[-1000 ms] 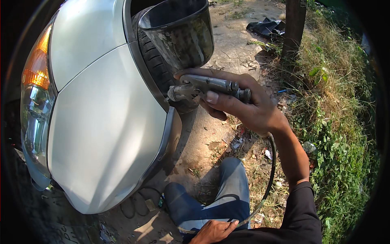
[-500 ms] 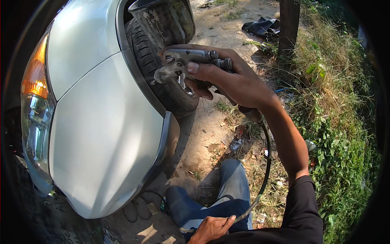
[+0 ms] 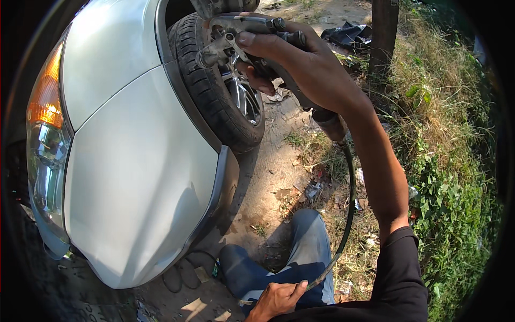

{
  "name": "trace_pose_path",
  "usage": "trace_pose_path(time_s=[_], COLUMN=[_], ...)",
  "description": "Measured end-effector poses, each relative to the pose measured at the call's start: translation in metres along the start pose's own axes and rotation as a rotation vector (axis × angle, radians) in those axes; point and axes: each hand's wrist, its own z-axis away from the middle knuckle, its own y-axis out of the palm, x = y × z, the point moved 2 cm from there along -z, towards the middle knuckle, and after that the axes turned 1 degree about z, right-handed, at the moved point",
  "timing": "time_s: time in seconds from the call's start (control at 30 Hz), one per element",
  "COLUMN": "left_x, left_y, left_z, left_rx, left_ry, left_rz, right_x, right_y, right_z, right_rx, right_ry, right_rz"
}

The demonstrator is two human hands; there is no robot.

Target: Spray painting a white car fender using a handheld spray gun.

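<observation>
My right hand [image 3: 316, 70] is wrapped round a metal spray gun [image 3: 230, 43], raised beside the pale car's front wheel arch, in front of the tyre [image 3: 193, 80]. The gun's dark cup [image 3: 222, 6] is cut off by the top edge. A dark hose [image 3: 350, 204] runs from the gun's handle down to my left hand [image 3: 279, 300], which is closed on it at the lower edge, over my jeans. The silvery body panel [image 3: 134, 182] fills the left, with the headlight [image 3: 47, 134] at its outer edge.
Cracked ground [image 3: 273, 172] with litter and dry grass lies beside the car, with coiled hose [image 3: 188, 273] under the bumper. Weeds [image 3: 445, 204] grow along the right. A dark post [image 3: 383, 37] stands at the back right beside black sheeting [image 3: 343, 35].
My right hand has lifted the spray gun and cup upward, uncovering more of the tyre and rim. My left hand stays on the hose, with little movement.
</observation>
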Motion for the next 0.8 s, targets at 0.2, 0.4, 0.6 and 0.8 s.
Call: trace_pose_path(time_s=[0.2, 0.4, 0.6, 0.8], left_x=[0.0, 0.024, 0.016, 0.029], left_y=[0.013, 0.025, 0.026, 0.026], left_z=[0.013, 0.032, 0.049, 0.048], left_rx=[0.005, 0.2, 0.243, 0.144], left_ry=[-0.07, 0.234, 0.197, 0.175], left_rz=[0.059, -0.075, -0.096, -0.078], right_x=[-0.005, 0.005, 0.014, 0.021], right_y=[0.016, 0.028, 0.043, 0.043], right_z=[0.035, 0.077, 0.107, 0.072], right_rx=[0.013, 0.068, 0.177, 0.127], right_ry=[0.102, 0.237, 0.349, 0.257], right_rz=[-0.06, -0.157, -0.13, -0.163])
